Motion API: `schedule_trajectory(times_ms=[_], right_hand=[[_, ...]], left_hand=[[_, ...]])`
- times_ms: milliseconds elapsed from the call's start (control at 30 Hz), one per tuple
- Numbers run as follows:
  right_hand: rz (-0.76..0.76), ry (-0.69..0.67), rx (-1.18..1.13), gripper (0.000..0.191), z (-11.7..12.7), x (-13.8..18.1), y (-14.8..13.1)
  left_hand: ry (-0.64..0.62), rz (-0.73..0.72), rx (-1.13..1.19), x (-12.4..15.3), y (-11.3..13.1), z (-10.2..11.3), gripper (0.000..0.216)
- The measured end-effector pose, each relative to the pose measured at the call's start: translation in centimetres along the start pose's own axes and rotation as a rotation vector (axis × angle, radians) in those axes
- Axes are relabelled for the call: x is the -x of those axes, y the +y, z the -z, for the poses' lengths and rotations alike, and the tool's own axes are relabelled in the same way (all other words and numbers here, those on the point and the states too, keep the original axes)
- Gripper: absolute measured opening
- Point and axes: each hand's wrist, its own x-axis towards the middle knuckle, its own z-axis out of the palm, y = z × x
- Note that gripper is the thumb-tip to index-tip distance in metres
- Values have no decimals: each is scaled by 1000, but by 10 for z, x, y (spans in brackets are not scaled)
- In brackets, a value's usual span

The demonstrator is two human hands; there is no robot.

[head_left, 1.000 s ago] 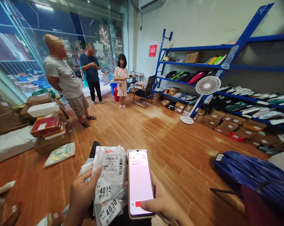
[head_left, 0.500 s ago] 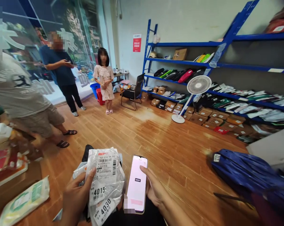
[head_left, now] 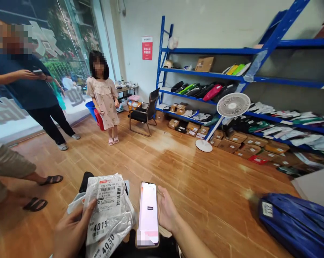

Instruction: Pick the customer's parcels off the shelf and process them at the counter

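Observation:
My left hand grips a stack of grey plastic parcels with barcode labels; two stickers read 4015 and 4030. A dark parcel edge shows behind the stack. My right hand holds a smartphone upright beside the parcels, its pale pink screen lit and facing me. Both hands are low in the head view, above a wooden floor.
Three people stand on the left: bare legs in sandals, a person in dark blue holding a phone, a child in a pale dress. Blue shelves with parcels line the right wall. A white fan, black chair and blue bag are nearby.
My view has swung right and moved forward, so the people slid left and came closer and the box pile on the left left the view. The phone tilted and lowered slightly; the parcels stay gripped.

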Motion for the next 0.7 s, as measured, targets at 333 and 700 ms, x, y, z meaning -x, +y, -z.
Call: schedule_trajectory(times_ms=[333, 700], right_hand=[[154, 78, 44, 27, -44, -175, -104], [313, 241, 95, 19, -90, -391, -230]], left_hand=[[-13, 149, -37, -170, 57, -54, 60], [-89, 44, -99, -425, 138, -133, 58]])
